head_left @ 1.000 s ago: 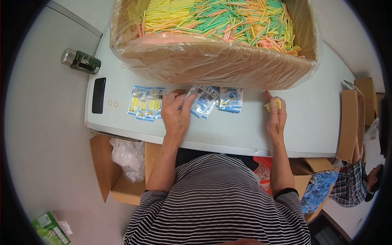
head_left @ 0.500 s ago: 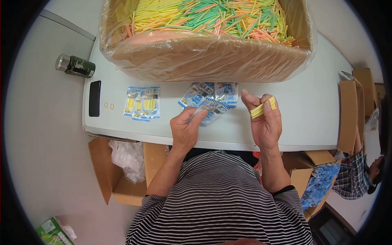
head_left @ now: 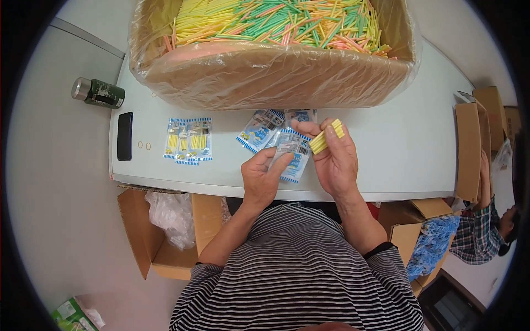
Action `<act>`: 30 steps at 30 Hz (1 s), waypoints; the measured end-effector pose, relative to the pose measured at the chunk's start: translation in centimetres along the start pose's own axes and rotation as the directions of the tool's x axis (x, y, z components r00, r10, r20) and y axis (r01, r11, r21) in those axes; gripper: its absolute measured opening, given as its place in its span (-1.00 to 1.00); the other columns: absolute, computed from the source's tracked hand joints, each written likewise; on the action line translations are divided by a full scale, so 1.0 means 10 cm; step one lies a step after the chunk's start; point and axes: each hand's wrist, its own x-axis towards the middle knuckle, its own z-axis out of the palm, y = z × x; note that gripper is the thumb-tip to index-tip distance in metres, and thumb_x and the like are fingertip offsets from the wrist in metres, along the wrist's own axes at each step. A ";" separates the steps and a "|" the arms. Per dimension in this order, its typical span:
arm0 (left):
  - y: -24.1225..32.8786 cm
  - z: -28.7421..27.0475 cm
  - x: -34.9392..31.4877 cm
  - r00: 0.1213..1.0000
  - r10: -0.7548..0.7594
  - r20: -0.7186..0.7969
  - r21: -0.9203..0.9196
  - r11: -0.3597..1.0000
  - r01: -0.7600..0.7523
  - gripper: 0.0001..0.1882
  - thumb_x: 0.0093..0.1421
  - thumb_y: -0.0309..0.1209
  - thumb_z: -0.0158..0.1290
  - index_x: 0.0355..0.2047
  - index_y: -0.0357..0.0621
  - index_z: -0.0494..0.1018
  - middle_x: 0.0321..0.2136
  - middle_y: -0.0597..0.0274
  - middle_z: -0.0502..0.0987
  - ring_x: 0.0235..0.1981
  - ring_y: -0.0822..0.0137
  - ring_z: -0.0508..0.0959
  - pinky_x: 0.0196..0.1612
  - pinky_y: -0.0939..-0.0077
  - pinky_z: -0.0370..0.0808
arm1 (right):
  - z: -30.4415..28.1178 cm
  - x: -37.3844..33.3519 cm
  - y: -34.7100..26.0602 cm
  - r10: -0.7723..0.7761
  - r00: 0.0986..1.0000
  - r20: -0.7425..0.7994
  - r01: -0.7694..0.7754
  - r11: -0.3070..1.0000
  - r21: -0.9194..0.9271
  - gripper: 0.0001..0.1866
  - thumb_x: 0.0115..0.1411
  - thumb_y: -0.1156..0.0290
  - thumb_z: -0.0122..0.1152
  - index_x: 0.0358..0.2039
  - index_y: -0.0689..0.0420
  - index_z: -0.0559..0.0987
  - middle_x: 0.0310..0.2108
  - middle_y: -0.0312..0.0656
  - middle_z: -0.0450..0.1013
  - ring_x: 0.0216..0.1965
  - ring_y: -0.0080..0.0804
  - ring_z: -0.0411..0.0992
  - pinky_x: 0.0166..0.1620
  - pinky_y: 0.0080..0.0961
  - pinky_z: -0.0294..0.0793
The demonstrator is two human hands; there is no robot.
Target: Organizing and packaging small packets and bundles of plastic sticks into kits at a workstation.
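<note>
Bench (head_left: 414,143): light top, base for all items below. Lined carton (head_left: 276,80): bench far edge, ctr; holds loose sticks (head_left: 221,22) in yel., grn., orange & pink. R hand (head_left: 338,163): over bench near edge, ctr; thumb presses bundle vs. fingers, one finger out twd packet top; other fingertips part hidden. L hand (head_left: 261,177): just L of R hand; thumb & forefinger pinch packet at its L side. Filled packets (head_left: 197,140): overlapped, L half of bench. Phone (head_left: 125,136): along bench L edge. Packet (head_left: 298,167): clear/blue, at bench near edge; est. light, limp, slippery; grip by side edge. Bundle (head_left: 319,143) of yel. sticks: in R hand, tilted, low end just beside packet; contact unclear. Est. light, stiff, prob. brittle; hold mid-length, light even pressure. Thin rings (head_left: 140,145): nr bench L edge, beside phone.
</note>
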 end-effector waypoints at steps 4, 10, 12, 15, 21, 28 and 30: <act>-0.01 -0.01 -0.01 0.999 -0.035 0.042 0.061 0.998 0.032 -0.79 0.25 -0.45 0.23 -0.15 -0.30 0.62 -0.36 0.33 0.65 -0.36 0.61 0.52 -0.28 0.65 0.49 | -0.02 -0.01 0.05 0.041 0.999 0.019 -0.042 0.999 0.024 -0.80 0.49 0.32 -0.19 -0.09 0.15 0.36 -0.04 0.11 0.52 0.21 0.05 0.39 0.31 -0.05 0.29; -0.02 -0.04 -0.02 0.998 0.057 0.029 0.194 0.979 -0.061 -0.82 0.27 -0.42 0.20 -0.26 -0.33 0.63 -0.50 0.36 0.59 -0.46 0.64 0.43 -0.39 0.64 0.41 | -0.11 0.00 0.01 0.008 1.000 0.028 -0.009 1.000 0.022 -0.80 0.50 0.31 -0.20 -0.09 0.15 0.36 -0.01 0.12 0.52 0.21 0.03 0.39 0.33 0.00 0.24; 0.00 -0.08 -0.03 0.996 0.060 0.066 0.260 0.963 -0.075 -0.83 0.27 -0.43 0.20 -0.29 -0.33 0.62 -0.53 0.35 0.57 -0.49 0.63 0.41 -0.42 0.63 0.40 | -0.13 0.04 -0.04 -0.038 0.999 0.039 0.038 0.999 0.015 -0.80 0.50 0.31 -0.21 -0.09 0.14 0.35 0.00 0.13 0.51 0.22 0.04 0.38 0.34 0.02 0.20; -0.02 -0.07 -0.05 0.992 0.064 0.112 0.305 0.947 -0.096 -0.84 0.27 -0.44 0.18 -0.36 -0.33 0.59 -0.60 0.34 0.53 -0.54 0.62 0.39 -0.47 0.61 0.37 | -0.09 0.10 -0.11 -0.124 0.991 0.051 0.125 0.992 -0.034 -0.80 0.50 0.31 -0.22 -0.09 0.14 0.34 0.03 0.15 0.50 0.23 0.08 0.36 0.37 0.04 0.14; -0.08 -0.05 -0.04 0.972 0.095 0.214 0.263 0.953 -0.151 -0.80 0.29 -0.43 0.15 -0.42 -0.33 0.56 -0.65 0.38 0.47 -0.57 0.62 0.35 -0.52 0.58 0.34 | 0.04 0.12 -0.06 -0.134 0.987 0.094 0.138 0.990 -0.035 -0.80 0.49 0.29 -0.22 -0.08 0.14 0.32 0.03 0.18 0.49 0.26 0.10 0.32 0.38 0.02 0.12; -0.04 -0.08 -0.06 0.972 0.005 0.237 0.252 0.965 -0.067 -0.78 0.30 -0.38 0.17 -0.35 -0.33 0.61 -0.64 0.39 0.45 -0.56 0.63 0.34 -0.51 0.60 0.34 | 0.01 0.09 -0.03 -0.087 0.975 0.203 0.114 0.985 -0.126 -0.81 0.48 0.29 -0.17 -0.08 0.13 0.31 0.01 0.19 0.51 0.32 0.12 0.25 0.38 0.01 0.06; -0.01 -0.07 -0.05 0.969 -0.002 0.246 0.241 0.969 -0.059 -0.79 0.30 -0.38 0.17 -0.32 -0.33 0.62 -0.63 0.40 0.47 -0.56 0.64 0.35 -0.51 0.61 0.35 | -0.04 0.07 -0.02 -0.073 0.968 0.241 0.112 0.982 -0.154 -0.82 0.47 0.30 -0.16 -0.08 0.13 0.31 0.00 0.18 0.52 0.34 0.12 0.22 0.39 0.01 0.03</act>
